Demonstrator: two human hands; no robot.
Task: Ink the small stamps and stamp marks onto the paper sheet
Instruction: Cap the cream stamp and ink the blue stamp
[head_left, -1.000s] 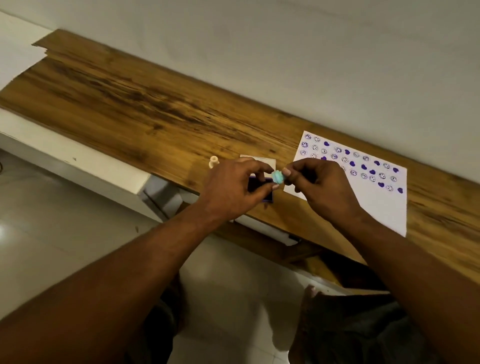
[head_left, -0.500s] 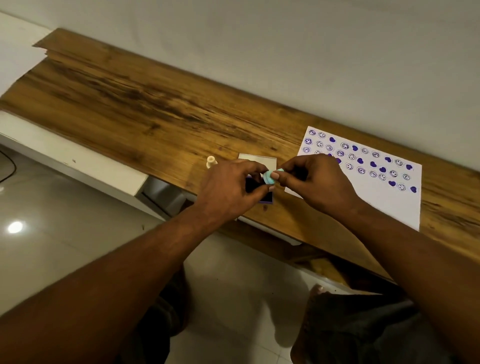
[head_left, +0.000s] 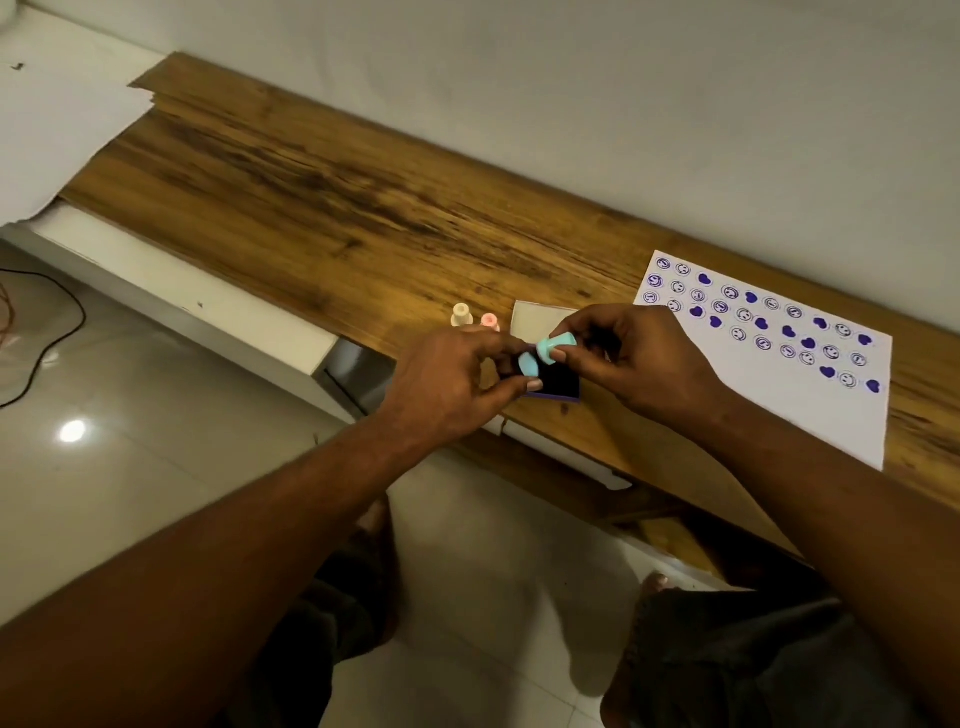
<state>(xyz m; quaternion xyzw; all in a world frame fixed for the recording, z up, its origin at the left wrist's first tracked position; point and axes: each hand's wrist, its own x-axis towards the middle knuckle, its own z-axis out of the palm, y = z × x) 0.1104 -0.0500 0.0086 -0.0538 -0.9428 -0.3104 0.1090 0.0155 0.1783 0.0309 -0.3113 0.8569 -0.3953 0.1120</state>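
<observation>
My right hand (head_left: 644, 358) pinches a small teal stamp (head_left: 555, 344) just above the dark purple ink pad (head_left: 561, 385) near the wooden desk's front edge. My left hand (head_left: 452, 379) pinches a teal cap (head_left: 529, 364) right beside the stamp, between forefinger and thumb. The pad's pale lid (head_left: 537, 318) lies behind the hands. A cream stamp (head_left: 461, 314) and a pink stamp (head_left: 489, 320) stand upright to the left of the lid. The white paper sheet (head_left: 727, 405) lies to the right, with several purple smiley and heart marks along its far half.
The wooden desk top (head_left: 322, 208) runs along a white wall. A white sheet (head_left: 57, 130) covers the desk's far left end. A dark cable (head_left: 52, 332) lies on the tiled floor at the left. My legs are below the desk edge.
The teal piece held between both hands has come apart into a stamp and a cap. The hands stay over the ink pad. The pink stamp has come into sight.
</observation>
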